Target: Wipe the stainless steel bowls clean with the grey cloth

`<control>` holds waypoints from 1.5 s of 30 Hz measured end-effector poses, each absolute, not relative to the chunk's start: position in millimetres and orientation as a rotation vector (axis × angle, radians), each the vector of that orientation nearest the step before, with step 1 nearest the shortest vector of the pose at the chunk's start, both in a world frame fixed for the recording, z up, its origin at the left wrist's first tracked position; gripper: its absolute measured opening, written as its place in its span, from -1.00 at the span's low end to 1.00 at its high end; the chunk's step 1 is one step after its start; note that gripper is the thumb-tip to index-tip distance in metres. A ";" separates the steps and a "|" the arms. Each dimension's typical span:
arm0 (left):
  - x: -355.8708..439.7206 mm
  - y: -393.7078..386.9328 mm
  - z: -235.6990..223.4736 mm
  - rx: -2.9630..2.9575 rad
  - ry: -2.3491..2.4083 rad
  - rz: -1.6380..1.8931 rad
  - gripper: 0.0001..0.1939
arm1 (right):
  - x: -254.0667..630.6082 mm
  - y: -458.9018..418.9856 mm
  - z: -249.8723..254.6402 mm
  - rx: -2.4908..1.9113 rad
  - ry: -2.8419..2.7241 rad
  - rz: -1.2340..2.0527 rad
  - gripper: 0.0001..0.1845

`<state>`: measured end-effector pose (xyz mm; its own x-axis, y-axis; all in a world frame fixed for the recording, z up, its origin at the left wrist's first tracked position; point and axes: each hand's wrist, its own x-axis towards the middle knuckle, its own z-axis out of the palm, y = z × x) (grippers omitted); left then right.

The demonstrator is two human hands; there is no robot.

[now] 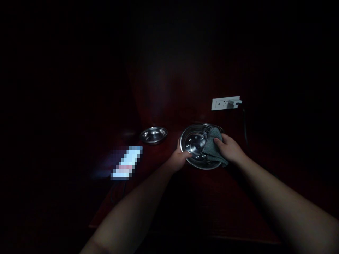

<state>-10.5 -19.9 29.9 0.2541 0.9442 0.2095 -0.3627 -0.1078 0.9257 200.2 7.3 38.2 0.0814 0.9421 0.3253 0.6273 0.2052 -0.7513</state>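
Observation:
A shiny metal bowl (196,145) with round marks on its bottom is tilted toward me above the dark red table. My left hand (179,157) grips its left rim, the thumb over the inside edge. In my right hand (231,147) is a grey-green cloth (213,145), draped over the bowl's right rim and against its inner wall. The fingers of the right hand are partly hidden by the cloth and the bowl.
Left of the bowl, a shallow metal dish (154,135) stands on the table (201,201). Nearer me lies a bright, pixelated screen (127,163) with a cable below it. Behind on the right is a white wall socket (222,103) with a plug and a dark cord (245,127).

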 end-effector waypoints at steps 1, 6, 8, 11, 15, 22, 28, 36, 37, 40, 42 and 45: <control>-11.4 -20.3 30.9 1.180 0.681 1.226 -0.16 | 200.9 7.5 38.1 -1.500 -1.639 0.464 -0.76; -14.8 -20.9 31.3 1.181 0.772 1.112 -0.14 | 205.2 8.5 36.4 -1.508 -1.698 0.458 -0.77; -16.3 -20.8 29.5 1.189 0.796 1.068 -0.17 | 206.4 7.6 36.4 -1.510 -1.715 0.451 -0.78; -18.4 -20.1 26.8 1.206 0.814 1.020 -0.21 | 206.4 4.9 38.2 -1.483 -1.734 0.461 -0.79; -16.4 -17.7 25.0 1.237 0.757 1.111 -0.22 | 203.0 1.9 41.8 -1.487 -1.675 0.469 -0.78; -1.4 -19.6 25.4 1.312 0.652 1.399 -0.26 | 196.9 5.2 39.5 -1.553 -1.557 0.413 -0.74; -3.2 -18.2 28.9 1.240 0.627 1.391 -0.19 | 191.9 3.9 37.6 -1.518 -1.514 0.493 -0.69; -11.2 -11.9 30.1 1.267 0.678 1.354 -0.24 | 194.9 3.2 38.4 -1.465 -1.593 0.476 -0.74; -12.2 -12.3 30.5 1.270 0.681 1.351 -0.24 | 195.2 3.4 38.3 -1.459 -1.599 0.474 -0.75; -15.4 -12.4 30.7 1.267 0.695 1.319 -0.23 | 195.3 3.8 37.9 -1.458 -1.609 0.489 -0.77; -17.9 -11.2 30.0 1.268 0.699 1.289 -0.22 | 194.9 3.6 37.9 -1.471 -1.618 0.516 -0.78; -21.6 -9.1 29.1 1.268 0.707 1.258 -0.23 | 194.1 2.1 38.9 -1.478 -1.639 0.550 -0.79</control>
